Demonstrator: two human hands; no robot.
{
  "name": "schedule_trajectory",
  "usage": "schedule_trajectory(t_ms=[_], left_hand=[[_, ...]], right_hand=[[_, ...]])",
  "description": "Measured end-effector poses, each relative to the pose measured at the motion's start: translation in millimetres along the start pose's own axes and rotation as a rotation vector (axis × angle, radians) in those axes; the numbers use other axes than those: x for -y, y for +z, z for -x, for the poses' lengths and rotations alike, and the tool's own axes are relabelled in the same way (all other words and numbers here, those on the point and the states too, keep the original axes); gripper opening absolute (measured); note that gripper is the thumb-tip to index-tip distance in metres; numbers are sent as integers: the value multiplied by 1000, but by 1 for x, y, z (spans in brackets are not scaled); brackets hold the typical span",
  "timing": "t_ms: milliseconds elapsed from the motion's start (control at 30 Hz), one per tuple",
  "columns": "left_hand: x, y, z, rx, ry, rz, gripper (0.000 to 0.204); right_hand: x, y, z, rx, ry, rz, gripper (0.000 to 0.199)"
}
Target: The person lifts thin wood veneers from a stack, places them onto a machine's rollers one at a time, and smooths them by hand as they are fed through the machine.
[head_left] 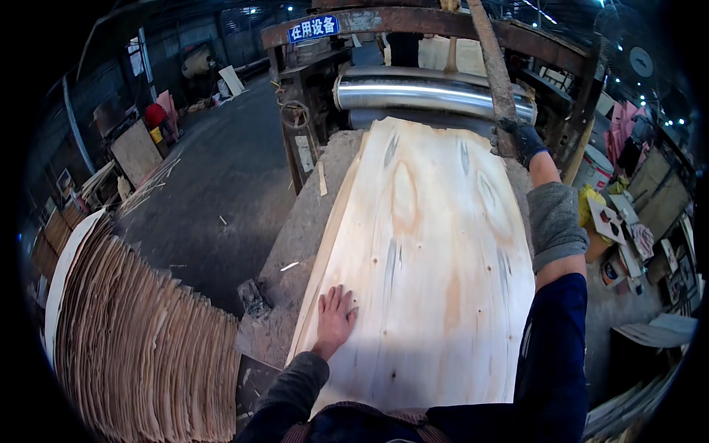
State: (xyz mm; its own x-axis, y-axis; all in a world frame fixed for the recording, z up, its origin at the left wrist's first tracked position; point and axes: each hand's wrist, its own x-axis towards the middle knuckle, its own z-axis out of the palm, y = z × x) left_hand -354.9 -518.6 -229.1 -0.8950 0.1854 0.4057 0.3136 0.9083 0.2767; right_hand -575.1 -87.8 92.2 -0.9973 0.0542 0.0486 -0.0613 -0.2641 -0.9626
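A large pale wood veneer sheet [436, 251] with knots and grey streaks lies lengthwise in front of me, and another sheet's edge shows beneath its left side. My left hand [336, 319] is bare and rests flat on the veneer near its left edge, fingers stretched out. My right hand [525, 142], in a dark glove, is closed round the lower end of a long, rough wooden bar [491, 63] at the sheet's far right corner. Just beyond the sheet's ragged far edge is a shiny metal roller [425, 92] of a machine.
A rusty machine frame [413, 18] with a blue sign spans above the roller. The veneer lies on a worn grey table [299, 236] dotted with wood scraps. At my left stands a tall stack of veneer sheets [148, 336]. Buckets, boards and rags [613, 214] clutter the right.
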Motion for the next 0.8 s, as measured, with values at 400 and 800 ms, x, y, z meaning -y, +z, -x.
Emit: schedule_trajectory(t_ms=[400, 800], left_hand=[[0, -1, 2, -1, -16, 7, 43], [1, 0, 4, 1, -20, -10, 43]], right_hand=[[-10, 7, -1, 4, 38, -40, 23], [4, 20, 11, 2, 70, -65, 22]])
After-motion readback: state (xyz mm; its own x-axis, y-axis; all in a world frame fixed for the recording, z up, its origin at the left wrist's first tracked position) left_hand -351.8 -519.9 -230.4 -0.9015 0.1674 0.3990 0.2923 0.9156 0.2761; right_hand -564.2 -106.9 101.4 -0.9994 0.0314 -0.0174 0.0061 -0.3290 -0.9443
